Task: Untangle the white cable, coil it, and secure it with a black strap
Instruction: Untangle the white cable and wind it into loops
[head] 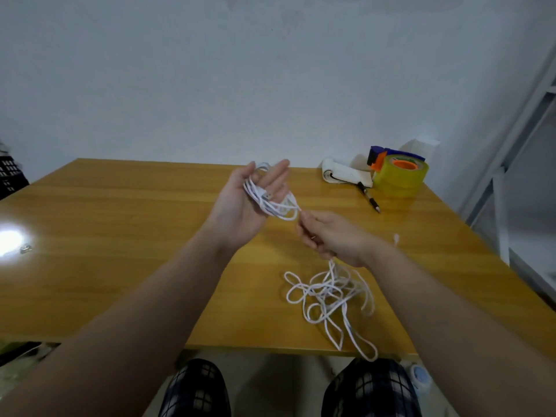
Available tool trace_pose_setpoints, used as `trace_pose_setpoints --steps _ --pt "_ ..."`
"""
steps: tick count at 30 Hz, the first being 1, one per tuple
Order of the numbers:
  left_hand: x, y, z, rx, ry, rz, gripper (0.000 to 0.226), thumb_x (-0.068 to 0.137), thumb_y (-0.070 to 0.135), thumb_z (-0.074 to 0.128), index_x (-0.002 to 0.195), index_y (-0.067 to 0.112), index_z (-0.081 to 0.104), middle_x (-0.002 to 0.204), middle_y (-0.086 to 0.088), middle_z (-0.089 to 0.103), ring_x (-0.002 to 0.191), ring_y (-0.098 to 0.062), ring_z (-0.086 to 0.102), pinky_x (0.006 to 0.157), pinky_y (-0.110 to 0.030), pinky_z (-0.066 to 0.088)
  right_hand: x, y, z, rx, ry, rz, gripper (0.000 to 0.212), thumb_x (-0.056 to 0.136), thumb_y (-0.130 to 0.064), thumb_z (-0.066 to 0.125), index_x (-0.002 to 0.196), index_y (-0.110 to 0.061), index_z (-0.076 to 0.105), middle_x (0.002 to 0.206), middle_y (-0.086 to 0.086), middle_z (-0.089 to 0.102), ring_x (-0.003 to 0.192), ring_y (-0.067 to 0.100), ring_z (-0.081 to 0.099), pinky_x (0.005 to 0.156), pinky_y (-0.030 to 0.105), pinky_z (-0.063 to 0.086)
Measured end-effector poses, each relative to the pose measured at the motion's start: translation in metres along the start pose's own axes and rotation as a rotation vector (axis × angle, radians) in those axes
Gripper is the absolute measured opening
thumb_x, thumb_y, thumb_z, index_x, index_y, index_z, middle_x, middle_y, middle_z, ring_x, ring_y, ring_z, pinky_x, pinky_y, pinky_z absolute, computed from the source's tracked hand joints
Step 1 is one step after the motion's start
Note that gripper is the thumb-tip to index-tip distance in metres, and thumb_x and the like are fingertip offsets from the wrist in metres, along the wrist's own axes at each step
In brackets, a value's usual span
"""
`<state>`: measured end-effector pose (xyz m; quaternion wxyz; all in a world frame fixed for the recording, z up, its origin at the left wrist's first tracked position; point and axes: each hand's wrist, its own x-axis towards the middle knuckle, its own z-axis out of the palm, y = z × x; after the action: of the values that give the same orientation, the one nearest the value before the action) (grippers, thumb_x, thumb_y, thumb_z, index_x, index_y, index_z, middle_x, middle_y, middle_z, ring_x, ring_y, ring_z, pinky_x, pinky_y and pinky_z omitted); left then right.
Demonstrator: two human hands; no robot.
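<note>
White cable (328, 293), partly coiled, partly in a tangle. Several loops draped over the left hand (240, 212), held palm-up above the worktop (120, 236). Fingers (278, 176) there straight and relaxed, released rather than clenched, carrying the loops between thumb and palm, a plug end lying across the base of those fingers. Just to the right of and below them, the right hand (331, 239), knuckles up, its fingers (307, 233) curled and pinching the strand running out of the coil. From under those curled fingers, down to a loose heap on the wood, directly below the right fingers and nearer the body; one long loop reaching past the near edge. Beyond the right fingers, toward the wall: a black pen (368, 197), a yellow tape roll in a blue and orange dispenser (397, 173), a rolled white paper (340, 174). Far to the left of the left fingers, a small metal object (25, 249) beside a bright patch of glare. Just right of the right wrist, a small white piece (396, 238), too blurred to identify.
</note>
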<state>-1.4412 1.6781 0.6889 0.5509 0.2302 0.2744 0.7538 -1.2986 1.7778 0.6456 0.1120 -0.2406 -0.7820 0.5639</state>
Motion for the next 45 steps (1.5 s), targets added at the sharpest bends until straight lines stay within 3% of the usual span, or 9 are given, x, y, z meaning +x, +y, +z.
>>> trace_pose_setpoints --steps 4,10,14,18,25,29,36,41,45 --pt "0.022 0.019 -0.02 0.057 0.18 0.142 0.036 0.101 0.022 0.032 0.131 0.008 0.047 0.144 -0.012 0.047 0.139 -0.021 0.035 0.114 -0.03 0.027 -0.006 0.0 -0.011 -0.097 0.001 -0.005 0.022 0.1 -0.024 0.042 0.11 -0.014 0.06 0.06 -0.001 0.047 0.044 0.008 0.033 0.044 0.022 0.027" --pt "0.036 0.006 -0.027 0.255 0.234 0.15 0.011 0.097 0.012 0.046 0.089 0.01 0.053 0.094 0.0 0.053 0.081 -0.009 0.052 0.071 -0.025 0.045 -0.011 -0.019 -0.011 -0.683 0.038 -0.103 0.006 0.096 -0.021 0.05 0.093 -0.022 0.054 0.068 -0.002 0.065 0.059 0.011 0.05 0.059 0.027 0.041" --pt "0.036 0.002 -0.023 0.198 0.206 0.087 0.016 0.101 0.016 0.039 0.106 0.007 0.052 0.128 -0.002 0.054 0.116 -0.019 0.052 0.088 -0.043 0.048 -0.007 -0.023 -0.011 -0.827 0.107 -0.028 0.019 0.099 -0.019 0.041 0.101 -0.02 0.06 0.084 0.003 0.063 0.068 0.012 0.053 0.057 0.026 0.038" --pt "0.027 0.004 -0.008 0.127 0.069 -0.04 0.024 0.102 0.021 0.035 0.096 0.005 0.052 0.128 -0.008 0.06 0.1 -0.028 0.066 0.075 -0.044 0.057 -0.002 -0.005 -0.021 -0.912 0.262 0.108 0.032 0.1 -0.013 0.037 0.123 -0.019 0.058 0.104 0.011 0.061 0.086 0.024 0.054 0.063 0.027 0.037" --pt "0.032 -0.022 0.002 0.242 0.05 0.019 0.023 0.098 0.017 0.047 0.121 0.016 0.049 0.125 0.001 0.053 0.114 -0.014 0.053 0.095 -0.053 0.046 -0.009 -0.017 0.017 -1.359 -0.123 -0.085 0.043 0.099 -0.019 0.035 0.137 -0.037 0.04 0.116 0.002 0.058 0.108 0.024 0.055 0.067 0.033 0.034" --pt "0.028 -0.03 -0.026 0.652 0.093 0.045 0.056 0.101 0.022 0.04 0.151 0.019 0.016 0.156 0.012 0.023 0.144 -0.014 0.017 0.115 -0.048 0.02 -0.013 -0.025 0.012 -1.293 -0.031 -0.22 0.036 0.098 -0.018 0.042 0.13 -0.034 0.049 0.115 -0.005 0.063 0.106 0.021 0.058 0.067 0.031 0.035" --pt "0.024 -0.028 -0.029 1.228 -0.048 0.11 0.034 0.102 0.022 0.038 0.135 0.015 0.038 0.156 0.007 0.025 0.142 -0.011 0.025 0.107 -0.029 0.027 -0.019 -0.024 -0.014 -1.136 -0.094 -0.063 0.037 0.097 -0.026 0.049 0.131 -0.04 0.049 0.089 -0.015 0.052 0.087 0.01 0.053 0.069 0.027 0.036" --pt "0.024 -0.034 -0.033 1.777 -0.065 0.124 0.018 0.1 0.023 0.04 0.093 0.008 0.044 0.092 -0.006 0.055 0.086 -0.021 0.052 0.078 -0.036 0.042 -0.015 -0.014 -0.018 -0.924 0.167 -0.186 0.017 0.095 -0.027 0.052 0.105 -0.03 0.065 0.075 -0.016 0.059 0.066 0.004 0.052 0.068 0.032 0.047" --pt "0.013 -0.038 -0.027 1.465 -0.077 0.037 0.025 0.102 0.031 0.035 0.088 0.011 0.043 0.076 0.0 0.055 0.068 -0.013 0.048 0.065 -0.023 0.041 -0.011 -0.004 -0.022 -0.803 0.252 -0.25 0.008 0.089 -0.026 0.061 0.087 -0.03 0.068 0.069 -0.016 0.061 0.067 0.01 0.06 0.066 0.039 0.052"
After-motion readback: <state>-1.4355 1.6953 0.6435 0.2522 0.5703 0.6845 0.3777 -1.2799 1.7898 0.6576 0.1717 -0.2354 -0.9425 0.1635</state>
